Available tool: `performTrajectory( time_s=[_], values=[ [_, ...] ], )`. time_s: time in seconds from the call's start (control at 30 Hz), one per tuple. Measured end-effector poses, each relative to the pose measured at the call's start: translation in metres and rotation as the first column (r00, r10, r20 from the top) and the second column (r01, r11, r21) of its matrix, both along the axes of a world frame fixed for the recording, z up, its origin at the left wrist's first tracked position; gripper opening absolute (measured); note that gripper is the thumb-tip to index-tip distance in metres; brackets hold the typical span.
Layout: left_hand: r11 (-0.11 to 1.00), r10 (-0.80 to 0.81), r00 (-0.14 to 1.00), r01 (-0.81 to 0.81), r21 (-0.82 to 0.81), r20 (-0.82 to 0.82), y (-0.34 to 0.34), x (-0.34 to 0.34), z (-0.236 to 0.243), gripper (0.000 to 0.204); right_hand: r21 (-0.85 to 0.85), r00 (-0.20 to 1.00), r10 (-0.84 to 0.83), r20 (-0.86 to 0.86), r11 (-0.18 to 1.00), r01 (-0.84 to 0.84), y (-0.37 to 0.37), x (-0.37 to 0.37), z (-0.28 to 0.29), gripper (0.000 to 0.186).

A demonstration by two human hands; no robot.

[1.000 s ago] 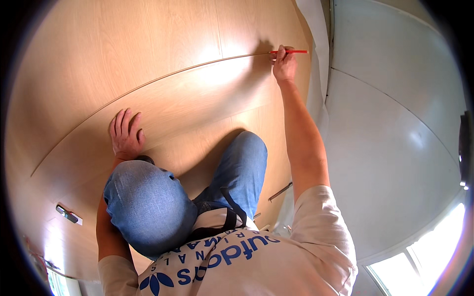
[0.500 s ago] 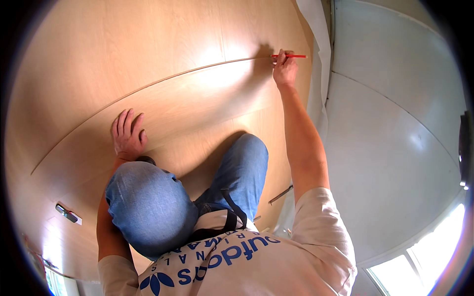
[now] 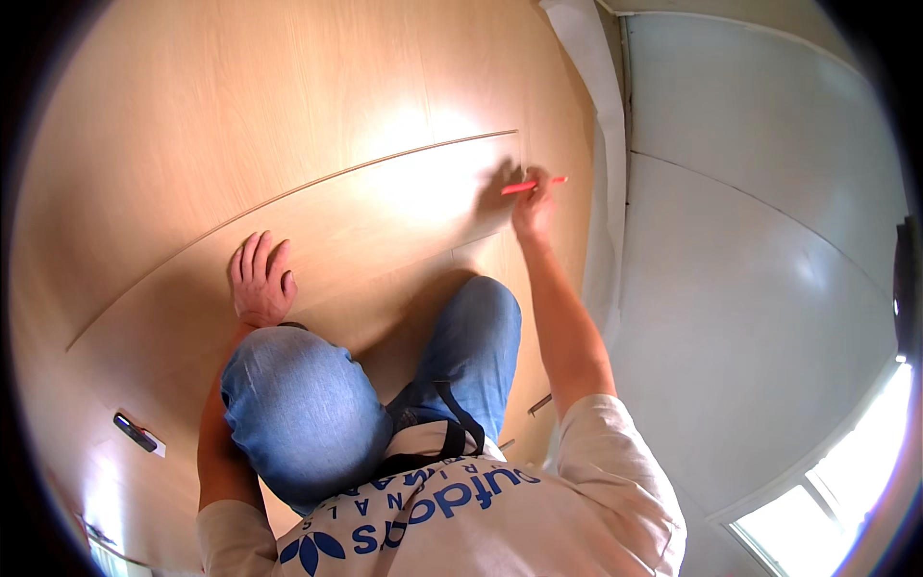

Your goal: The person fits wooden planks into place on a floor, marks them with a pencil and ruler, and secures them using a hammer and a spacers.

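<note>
Across the pale wood floor (image 3: 288, 96), the long raised plank edge (image 3: 361, 166) now shows its right end bare at upper centre, since my right hand (image 3: 535, 207) has drawn back from there to a lower spot right of centre, pinching the red pencil (image 3: 519, 188), while my left hand (image 3: 262, 282) stays flat on the planks at centre left, fingers spread. Open planks fill the upper left and the stretch between my hands, bounded on the right by the pale wall (image 3: 750, 269) and the white sheet (image 3: 609, 154) before it, with a small black object (image 3: 135, 432) at lower left.
</note>
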State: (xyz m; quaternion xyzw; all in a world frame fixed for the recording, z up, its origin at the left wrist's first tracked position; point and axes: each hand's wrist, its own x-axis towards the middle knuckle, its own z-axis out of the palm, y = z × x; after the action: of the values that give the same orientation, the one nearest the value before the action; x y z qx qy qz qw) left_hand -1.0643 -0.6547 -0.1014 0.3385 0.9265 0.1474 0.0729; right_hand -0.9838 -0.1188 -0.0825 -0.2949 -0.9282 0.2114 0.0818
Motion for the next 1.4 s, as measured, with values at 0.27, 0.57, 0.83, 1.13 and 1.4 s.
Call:
performTrajectory(
  time_s=[0.27,0.57,0.83,1.13,1.4],
  values=[
    [0.999,-0.031,0.999,0.031,-0.027,-0.021,0.0,-0.001,0.002,0.067,0.101,0.987,0.133,0.09,0.985,-0.142,-0.044,0.047,-0.022,0.056],
    [0.956,-0.158,0.961,0.091,0.278,0.228,0.045,-0.016,0.019,0.051,0.237,0.914,-0.186,0.361,0.966,0.103,-0.007,0.04,-0.001,0.045],
    [0.904,0.349,0.934,-0.356,0.238,0.072,-0.145,-0.011,0.022,0.041,0.191,0.994,0.101,0.029,0.976,-0.105,-0.088,0.083,-0.019,0.056],
    [0.319,0.917,0.36,-0.92,-0.225,-0.173,-0.363,0.092,-0.052,0.064,0.153,0.991,0.109,0.072,0.981,-0.119,-0.044,0.1,-0.068,0.06],
    [0.384,0.855,0.401,-0.916,-0.118,-0.33,-0.352,0.123,-0.123,0.065,-0.064,0.977,-0.04,0.207,0.996,0.054,-0.023,0.086,-0.076,0.052]
  ],
)
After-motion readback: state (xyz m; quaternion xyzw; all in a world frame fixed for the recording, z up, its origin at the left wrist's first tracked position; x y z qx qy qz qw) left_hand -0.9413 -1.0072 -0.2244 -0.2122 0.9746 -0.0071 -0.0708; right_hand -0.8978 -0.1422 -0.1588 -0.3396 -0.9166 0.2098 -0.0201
